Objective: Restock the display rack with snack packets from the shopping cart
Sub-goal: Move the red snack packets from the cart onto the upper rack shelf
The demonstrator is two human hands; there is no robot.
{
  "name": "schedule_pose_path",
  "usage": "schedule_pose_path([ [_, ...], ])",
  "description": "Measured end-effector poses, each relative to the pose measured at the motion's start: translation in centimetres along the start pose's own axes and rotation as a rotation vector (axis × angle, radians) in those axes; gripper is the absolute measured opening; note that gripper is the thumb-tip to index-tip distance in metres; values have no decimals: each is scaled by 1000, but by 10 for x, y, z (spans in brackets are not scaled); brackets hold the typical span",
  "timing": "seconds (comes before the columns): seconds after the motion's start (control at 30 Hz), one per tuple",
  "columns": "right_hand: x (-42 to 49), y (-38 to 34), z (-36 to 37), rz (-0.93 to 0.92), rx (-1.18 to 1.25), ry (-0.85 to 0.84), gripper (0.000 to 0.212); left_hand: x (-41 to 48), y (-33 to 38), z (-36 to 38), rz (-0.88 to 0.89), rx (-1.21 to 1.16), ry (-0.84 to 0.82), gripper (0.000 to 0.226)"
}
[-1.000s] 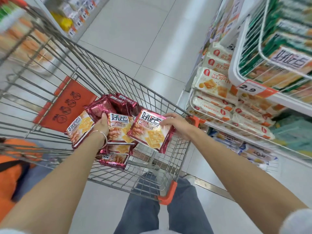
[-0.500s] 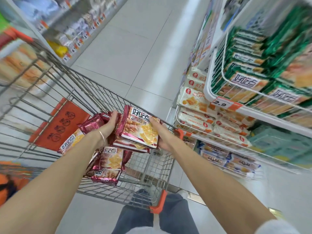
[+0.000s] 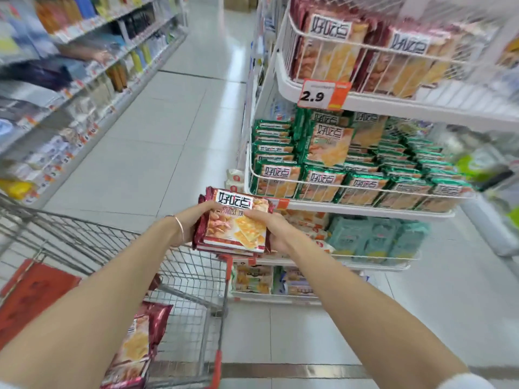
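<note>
A pale tiled floor (image 3: 174,141), glossy with reflected light, stretches ahead beside blurred, stocked store shelves (image 3: 70,80) along the left.

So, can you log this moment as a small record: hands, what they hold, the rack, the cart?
held: stack of red snack packets
left hand: grips the stack's left side
right hand: grips the stack's right side
top basket: shelved red packets, price tag reading 2.9
basket below: green packets
cart: leftover red packet inside

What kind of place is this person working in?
Most likely a supermarket aisle: a wire shopping cart, a white display rack full of snack packets, and an orange price tag reading 2.9.
</note>
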State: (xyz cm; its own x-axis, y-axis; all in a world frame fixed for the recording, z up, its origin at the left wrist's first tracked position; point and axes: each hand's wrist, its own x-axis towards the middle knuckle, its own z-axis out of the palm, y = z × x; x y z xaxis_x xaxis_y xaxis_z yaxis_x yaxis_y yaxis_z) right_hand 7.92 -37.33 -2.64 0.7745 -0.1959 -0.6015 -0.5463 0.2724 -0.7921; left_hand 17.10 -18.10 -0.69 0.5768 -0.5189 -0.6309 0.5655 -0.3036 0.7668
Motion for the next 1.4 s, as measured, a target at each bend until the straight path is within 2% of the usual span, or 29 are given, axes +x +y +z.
schedule_pose_path([
  [0.07,-27,-14,-32,-47,-15,60,71,-1,16,39,42,43,-22,38],
  [0.13,-55,-27,-64,-101,17,77,51,-2,31,81,80,85,-26,33],
  [0.17,-68,-33,-81,-122,25,97,52,-5,39,101,97,107,-38,39],
  [0.23,-99,-44,-114,-172,33,175,63,-5,52,139,158,172,-58,65],
  [0.3,-124,-53,-150,-222,49,212,57,9,66,170,230,228,-59,93],
  [0.33,-136,-56,-168,-245,43,230,50,16,72,186,251,246,-82,100],
  [0.37,-150,-60,-184,-258,53,243,45,21,78,203,268,264,-95,102],
  [0.43,-179,-68,-214,-307,94,258,44,-1,95,246,328,298,-110,90],
  [0.5,-201,-77,-242,-360,130,290,55,-17,114,285,408,321,-138,85],
  [0.57,-221,-91,-266,-421,162,330,77,-23,135,318,454,351,-132,103],
  [0.63,-238,-109,-288,-478,153,342,84,-6,159,343,504,334,-136,115],
  [0.77,-261,-151,-322,-563,105,399,55,-33,200,390,587,376,-160,106],
  [0.87,-265,-185,-341,-628,84,442,65,-40,231,406,663,444,-155,107],
  [0.97,-261,-221,-357,-680,44,429,35,-47,264,417,732,491,-163,84],
  [1.03,-254,-248,-368,-729,30,420,24,-43,291,425,774,489,-153,76],
  [1.23,-214,-333,-399,-804,37,391,29,-8,384,437,893,568,-45,88],
  [1.3,-202,-358,-407,-816,33,364,21,6,410,439,905,578,-50,78],
  [1.4,-175,-387,-417,-813,32,350,23,32,438,438,914,605,14,49],
])
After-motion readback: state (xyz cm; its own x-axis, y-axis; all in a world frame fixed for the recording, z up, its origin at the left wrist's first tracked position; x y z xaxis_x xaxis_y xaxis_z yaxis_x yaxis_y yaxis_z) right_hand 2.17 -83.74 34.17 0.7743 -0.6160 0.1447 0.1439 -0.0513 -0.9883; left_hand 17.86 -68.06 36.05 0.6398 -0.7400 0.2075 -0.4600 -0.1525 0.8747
